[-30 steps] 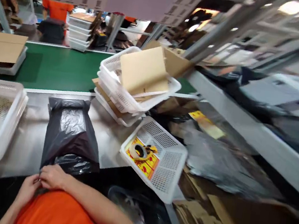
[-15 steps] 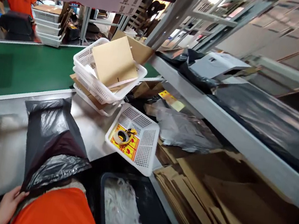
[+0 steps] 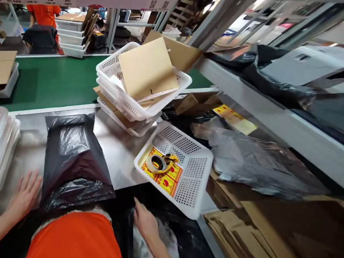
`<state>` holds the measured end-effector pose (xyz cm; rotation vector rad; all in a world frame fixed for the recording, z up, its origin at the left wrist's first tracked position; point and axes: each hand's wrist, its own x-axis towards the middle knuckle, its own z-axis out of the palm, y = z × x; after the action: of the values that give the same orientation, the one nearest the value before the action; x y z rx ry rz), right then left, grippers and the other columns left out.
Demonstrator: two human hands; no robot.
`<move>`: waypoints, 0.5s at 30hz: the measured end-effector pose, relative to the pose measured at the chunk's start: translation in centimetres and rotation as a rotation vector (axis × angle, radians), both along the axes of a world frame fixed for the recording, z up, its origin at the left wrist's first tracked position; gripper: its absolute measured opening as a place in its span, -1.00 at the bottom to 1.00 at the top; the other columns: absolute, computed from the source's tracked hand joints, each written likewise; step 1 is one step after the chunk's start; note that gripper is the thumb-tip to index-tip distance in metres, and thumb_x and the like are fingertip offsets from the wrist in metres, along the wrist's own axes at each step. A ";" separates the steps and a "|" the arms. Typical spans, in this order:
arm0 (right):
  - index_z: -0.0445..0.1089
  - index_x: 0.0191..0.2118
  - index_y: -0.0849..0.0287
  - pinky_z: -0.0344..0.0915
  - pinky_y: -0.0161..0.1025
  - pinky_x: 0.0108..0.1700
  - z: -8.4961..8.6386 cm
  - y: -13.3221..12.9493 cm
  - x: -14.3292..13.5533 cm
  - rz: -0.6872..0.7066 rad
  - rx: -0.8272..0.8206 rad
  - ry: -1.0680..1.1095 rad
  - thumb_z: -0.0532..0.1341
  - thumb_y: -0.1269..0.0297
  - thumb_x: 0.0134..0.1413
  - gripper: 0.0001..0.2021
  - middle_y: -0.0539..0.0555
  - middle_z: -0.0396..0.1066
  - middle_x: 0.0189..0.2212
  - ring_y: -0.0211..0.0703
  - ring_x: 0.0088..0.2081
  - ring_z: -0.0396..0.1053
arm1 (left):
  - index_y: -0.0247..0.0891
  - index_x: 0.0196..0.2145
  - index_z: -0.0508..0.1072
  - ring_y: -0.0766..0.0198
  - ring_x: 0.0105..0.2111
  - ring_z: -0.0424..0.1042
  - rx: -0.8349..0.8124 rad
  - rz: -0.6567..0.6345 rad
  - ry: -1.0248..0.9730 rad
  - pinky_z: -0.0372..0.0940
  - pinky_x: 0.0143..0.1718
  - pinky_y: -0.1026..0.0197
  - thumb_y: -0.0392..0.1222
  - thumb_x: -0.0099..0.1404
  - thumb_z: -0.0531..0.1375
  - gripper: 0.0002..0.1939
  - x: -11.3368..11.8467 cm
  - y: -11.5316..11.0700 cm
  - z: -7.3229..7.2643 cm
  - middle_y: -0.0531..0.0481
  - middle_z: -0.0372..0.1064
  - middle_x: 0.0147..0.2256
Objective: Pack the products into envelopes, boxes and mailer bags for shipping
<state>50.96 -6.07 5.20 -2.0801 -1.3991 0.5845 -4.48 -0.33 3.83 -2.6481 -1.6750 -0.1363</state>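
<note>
A black plastic mailing bag (image 3: 79, 154) lies on the metal table, its near end against the orange shirt I wear. My left hand (image 3: 25, 193) is at the bag's left edge, fingers spread and holding nothing. To the bag's right, my right hand (image 3: 145, 224) reaches over a dark bin with crumpled whitish, see-through material (image 3: 159, 248) inside. One finger of it points forward, the others are partly hidden, and I see nothing held. Ahead of this hand, a white perforated basket (image 3: 195, 180) contains a tape roll (image 3: 157, 164) and yellow-red warning labels (image 3: 167, 180).
Stacked white baskets (image 3: 130, 105) hold cardboard by the green conveyor (image 3: 57, 77). More baskets (image 3: 3, 155) stand at left. Flat cardboard (image 3: 258, 245) and grey plastic bags (image 3: 251, 158) lie at right, below a metal shelf (image 3: 260, 103). A person in orange (image 3: 47, 14) is beyond.
My left hand has let go of the bag's near corner and spread out beside it. My right hand has come up and leftward from the lower edge. The view has shifted left.
</note>
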 end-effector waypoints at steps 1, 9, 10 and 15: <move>0.64 -0.14 0.05 0.51 0.09 0.08 -0.3 2.2 -0.8 0.155 0.025 -0.037 0.21 0.45 0.05 -0.68 0.23 0.65 -0.06 0.18 0.00 0.59 | -0.15 0.50 0.15 -0.20 0.53 -0.14 -0.011 -0.066 0.047 -0.26 0.50 -0.40 -0.40 0.34 0.09 -0.21 0.6 0.7 0.4 -0.23 0.02 0.50; 0.63 -0.12 -0.05 0.18 0.04 0.42 1.1 15.8 -6.4 1.285 0.157 -0.042 0.23 0.52 0.09 -0.64 -0.05 0.58 0.16 -0.12 0.32 0.37 | 0.14 0.45 0.22 0.02 0.53 -0.08 -0.339 -0.496 0.128 -0.11 0.51 -0.22 -0.51 0.28 0.16 -0.12 6.6 3.6 0.9 0.06 0.02 0.51; 0.63 -0.19 -0.06 0.17 0.05 0.43 1.1 16.6 -6.4 1.318 0.154 -0.029 0.26 0.52 0.05 -0.68 -0.05 0.61 0.11 -0.11 0.31 0.39 | 0.06 0.41 0.30 -0.06 0.53 -0.12 -0.396 -0.490 0.121 -0.11 0.51 -0.27 -0.43 0.28 0.23 -0.20 6.9 3.9 1.0 -0.01 0.02 0.51; 0.64 -0.21 -0.03 0.28 0.07 0.34 0.7 18.1 -5.8 1.202 0.106 0.019 0.24 0.45 -0.02 -0.69 -0.01 0.68 -0.14 -0.09 0.05 0.56 | -0.07 0.04 0.67 -0.18 0.49 0.03 -0.709 -0.308 -0.141 -0.10 0.50 -0.34 -0.27 0.24 0.24 -0.57 6.4 6.0 3.1 -0.08 0.39 0.33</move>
<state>45.18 12.03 5.92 -0.9415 -2.5178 0.9150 1.90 5.69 6.88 -3.4747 -1.5455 0.3482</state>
